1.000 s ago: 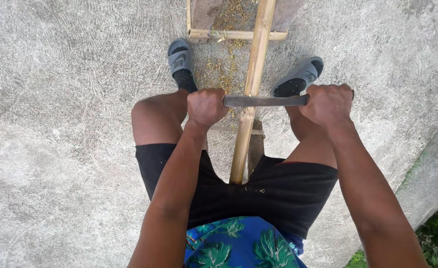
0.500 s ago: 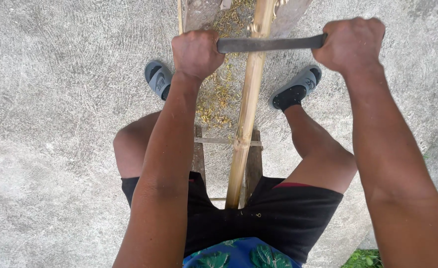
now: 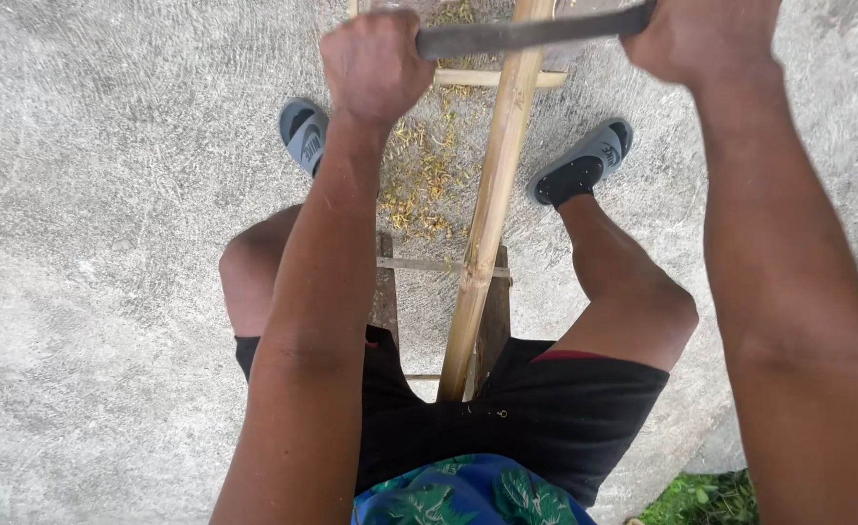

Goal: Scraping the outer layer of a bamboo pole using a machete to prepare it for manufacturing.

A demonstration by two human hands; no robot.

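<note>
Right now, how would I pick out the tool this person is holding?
Start at the long bamboo pole running up between the person's knees over the concrete ground. Near its far end a flat dark metal blade lies across it, gripped by the left hand and right hand at either end. It is the only dark metal piece among pale wood.

Just one view here, a head-worn cam looking almost straight down the person's own body at the concrete floor [image 3: 89, 292]. It's close in: both forearms fill the sides of the frame, and the left hand [image 3: 376, 66] and right hand [image 3: 701, 34] sit right at the top edge. The bamboo pole [image 3: 487, 224] runs up the middle, away from the lap, with the sandalled feet on either side of it.
</note>
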